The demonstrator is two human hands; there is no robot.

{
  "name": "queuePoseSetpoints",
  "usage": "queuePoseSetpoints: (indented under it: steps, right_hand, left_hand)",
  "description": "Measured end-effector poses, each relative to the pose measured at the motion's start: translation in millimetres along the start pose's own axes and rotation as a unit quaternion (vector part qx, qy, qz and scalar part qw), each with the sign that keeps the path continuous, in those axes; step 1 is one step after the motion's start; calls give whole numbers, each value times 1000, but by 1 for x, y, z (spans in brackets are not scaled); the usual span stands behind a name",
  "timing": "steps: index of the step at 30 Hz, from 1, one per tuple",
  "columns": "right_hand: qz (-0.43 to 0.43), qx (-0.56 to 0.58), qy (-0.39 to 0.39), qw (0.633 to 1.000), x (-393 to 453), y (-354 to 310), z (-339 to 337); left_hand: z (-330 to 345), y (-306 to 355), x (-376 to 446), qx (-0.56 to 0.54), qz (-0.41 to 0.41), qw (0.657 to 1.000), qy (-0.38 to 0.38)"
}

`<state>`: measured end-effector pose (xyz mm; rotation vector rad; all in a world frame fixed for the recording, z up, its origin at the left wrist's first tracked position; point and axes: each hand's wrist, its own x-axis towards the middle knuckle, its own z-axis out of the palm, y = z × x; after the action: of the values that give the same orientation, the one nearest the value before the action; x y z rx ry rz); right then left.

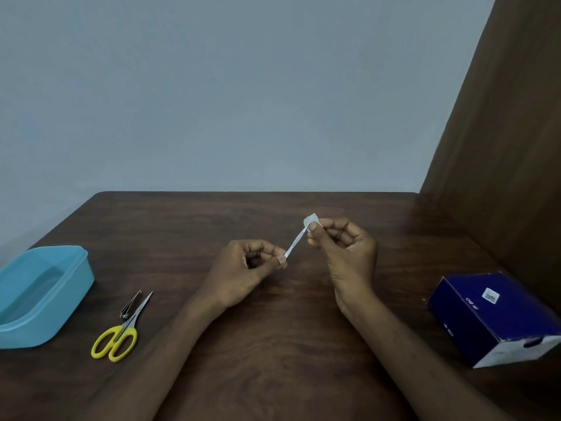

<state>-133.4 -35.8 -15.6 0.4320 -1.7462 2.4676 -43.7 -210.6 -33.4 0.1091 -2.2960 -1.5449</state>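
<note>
A: What lies far left of the thin white strip [296,243] held mid-scene?

B: A light blue rectangular plastic tub [69,302], open-topped, at the edge of the dark brown wooden surface [288,329]. Nearer the strip, though well left of it, lies a small folded metal tool [131,305]. It is touching or just beside slim steel scissors with yellow plastic handles [121,332], whose blades are closed.

A: And the hands?

B: The left hand [243,271] pinches the strip's lower end between thumb and forefinger, with the other fingers curled. The strip slants up to the right, taut, ending in a wider white tab. The right hand [343,247] pinches that upper end the same way.

A: Anything right of the strip?

B: Well to its right, a dark navy cardboard box with a white end [498,314] lies on the surface.
</note>
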Motion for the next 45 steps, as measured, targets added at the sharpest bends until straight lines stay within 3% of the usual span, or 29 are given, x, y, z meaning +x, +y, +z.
queuePoseSetpoints:
  steps: [3, 8, 15, 20, 29, 45]
  right_hand:
    - [-1, -25, -44, 999, -1, 2, 0]
    - [10, -159, -150, 976, -4, 6, -1]
    - [19, -114, -134, 984, 2, 0, -5]
    - [43, -130, -198, 971, 0, 5, -5]
    - [25, -66, -324, 943, 6, -6, -13]
    - [13, -87, -346, 934, 17, -3, -25]
  left_hand:
    - [-1, 0, 0, -10, 3, 1000, 15]
    - [0, 2, 0, 0, 2, 999, 35]
    - [1, 6, -1, 28, 9, 999, 34]
    - [-1, 3, -1, 17, 15, 999, 41]
    - [-6, 11, -6, -49, 27, 997, -53]
    - [-9, 10, -6, -63, 31, 994, -83]
